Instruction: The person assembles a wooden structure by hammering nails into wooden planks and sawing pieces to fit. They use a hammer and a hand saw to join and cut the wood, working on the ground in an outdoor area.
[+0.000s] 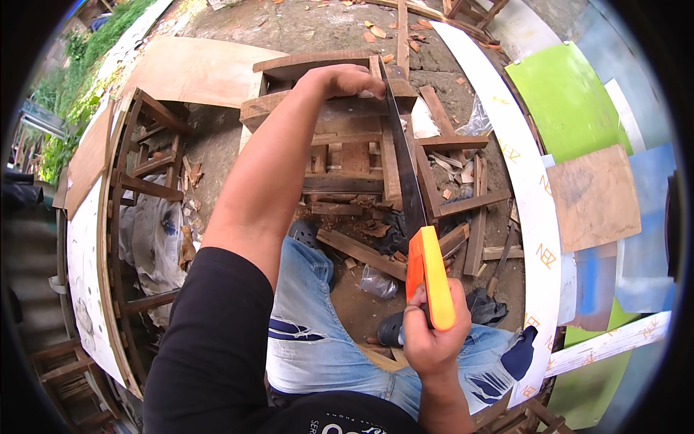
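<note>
A handsaw (pixel 431 264) with a yellow and orange handle is gripped in my right hand (pixel 437 334), above my knees. Its long dark blade points away from me, with its far end against the right side of a small wooden frame (pixel 262 110), like a stool or crate, made of rough brown boards. My left arm stretches forward over this frame. The left hand (pixel 347 81) lies on its top right part, fingers bent down over the wood close beside the blade. The fingertips are partly hidden.
Loose wood pieces (pixel 473 205) and offcuts litter the ground at right. A clear plastic cup (pixel 378 281) lies near my feet. White-faced boards flank both sides; another wooden frame (pixel 155 155) stands at left. A green panel (pixel 571 98) and a plywood piece (pixel 594 195) are far right.
</note>
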Available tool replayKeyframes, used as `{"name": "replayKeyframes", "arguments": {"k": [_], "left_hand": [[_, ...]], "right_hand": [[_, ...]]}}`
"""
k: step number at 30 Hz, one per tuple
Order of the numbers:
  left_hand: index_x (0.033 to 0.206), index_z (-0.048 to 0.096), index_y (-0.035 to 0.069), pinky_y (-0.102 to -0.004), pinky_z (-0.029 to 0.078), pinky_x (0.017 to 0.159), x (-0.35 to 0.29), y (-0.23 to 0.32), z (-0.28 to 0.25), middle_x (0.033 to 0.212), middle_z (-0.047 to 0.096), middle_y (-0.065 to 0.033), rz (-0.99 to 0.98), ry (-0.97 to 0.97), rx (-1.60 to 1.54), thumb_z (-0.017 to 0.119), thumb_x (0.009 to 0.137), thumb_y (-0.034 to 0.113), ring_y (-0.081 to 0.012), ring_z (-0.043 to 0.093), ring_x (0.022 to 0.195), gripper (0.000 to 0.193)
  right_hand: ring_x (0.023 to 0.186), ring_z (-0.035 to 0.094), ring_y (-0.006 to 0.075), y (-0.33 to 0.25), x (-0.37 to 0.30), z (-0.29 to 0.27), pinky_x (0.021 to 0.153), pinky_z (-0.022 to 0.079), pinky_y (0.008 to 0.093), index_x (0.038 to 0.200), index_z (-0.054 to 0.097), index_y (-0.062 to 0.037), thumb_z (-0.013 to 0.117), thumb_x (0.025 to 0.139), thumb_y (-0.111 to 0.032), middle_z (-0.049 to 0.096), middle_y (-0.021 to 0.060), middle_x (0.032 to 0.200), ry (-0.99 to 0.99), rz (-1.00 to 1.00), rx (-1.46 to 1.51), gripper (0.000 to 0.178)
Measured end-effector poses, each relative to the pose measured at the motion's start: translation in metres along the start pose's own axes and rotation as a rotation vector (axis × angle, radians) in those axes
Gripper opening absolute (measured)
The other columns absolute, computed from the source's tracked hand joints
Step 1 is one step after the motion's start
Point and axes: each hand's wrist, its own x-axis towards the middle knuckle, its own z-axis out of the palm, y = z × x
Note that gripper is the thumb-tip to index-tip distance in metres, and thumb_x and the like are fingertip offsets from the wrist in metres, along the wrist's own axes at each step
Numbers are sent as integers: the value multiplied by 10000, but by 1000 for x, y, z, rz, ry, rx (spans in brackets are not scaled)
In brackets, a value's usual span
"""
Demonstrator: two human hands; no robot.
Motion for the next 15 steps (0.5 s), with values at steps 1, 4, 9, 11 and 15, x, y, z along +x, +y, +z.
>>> {"name": "replayKeyframes", "arguments": {"k": [1,4,9,11,15], "left_hand": [[1216,640,60,-357,418,973,3,0,-4,1187,627,-110,12,6,23,656,757,499,-244,571,1081,635],[1237,624,43,-371,423,984,9,-5,-2,1217,630,-107,23,42,1,575,841,496,-255,576,1094,604],[1289,603,71,-416,433,1016,18,-18,3,1337,598,-115,308,159,379,388,980,490,-314,583,1165,563],[1289,608,94,-427,432,1025,18,-18,4,1343,599,-127,237,157,377,371,987,510,-330,581,1184,566],[1262,638,117,-436,444,1024,12,-9,16,1292,641,-139,13,260,304,350,994,530,-343,595,1182,570]], "right_hand": [[613,568,121,2,2,2,594,477,252,919,559,13,568,769,66,596,57,741,8,7,8,160],[620,565,113,3,4,2,595,474,247,920,557,14,564,769,71,598,56,748,27,-41,-7,161],[631,565,115,0,1,6,604,478,252,926,561,15,562,763,72,600,55,755,44,7,42,172],[630,564,116,-1,1,9,604,479,252,928,561,15,563,761,70,600,55,754,48,8,38,176],[625,562,116,-3,2,12,600,477,251,927,560,15,565,758,62,597,57,751,41,-23,-19,175]]}}
